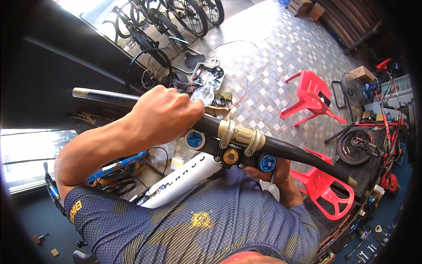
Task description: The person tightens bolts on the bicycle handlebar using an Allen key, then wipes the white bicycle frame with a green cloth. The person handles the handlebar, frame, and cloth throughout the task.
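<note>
A black bicycle handlebar [299,155] stretches across the view, its gold middle [243,135] held in two metal stem clamps. Around its left half, close to the clamps, my left hand [165,110] is closed in a fist. Below the bar sits the black fork crown [210,144], with a blue-capped fork leg [266,163] on the right, another blue cap [194,140] on the left and a gold bolt [231,156] between. My right hand [281,175] is bent under the right cap, partly hidden. A thin metal rod [272,178] shows at its fingers; what they grip is unclear.
A white bicycle frame [180,180] runs back toward my body. Red plastic chairs [310,93] stand ahead and right. Several bicycles [176,22] are parked far left, near a parts tray [203,75]. Tools [365,255] lie at the lower right.
</note>
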